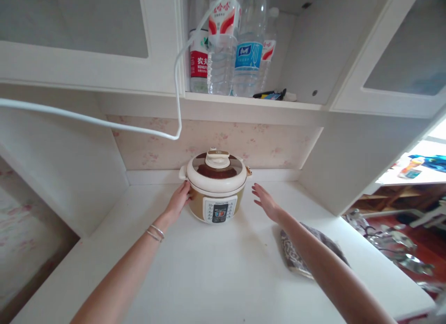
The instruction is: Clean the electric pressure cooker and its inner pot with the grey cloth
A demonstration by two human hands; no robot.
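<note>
A white and gold electric pressure cooker stands upright at the back of the white counter, its lid on and its control panel facing me. My left hand touches the cooker's left side just below the side handle; its fingertips are partly hidden behind the body. To the right of the cooker, my right hand is held apart from it with the fingers stretched out and nothing in them. Under my right forearm lies a folded grey patterned cloth, partly covered by the arm.
A white cable hangs across the upper left. Several plastic bottles stand on the open cabinet shelf overhead. Side panels close in the counter. Beyond its right edge, shiny metal items sit lower down.
</note>
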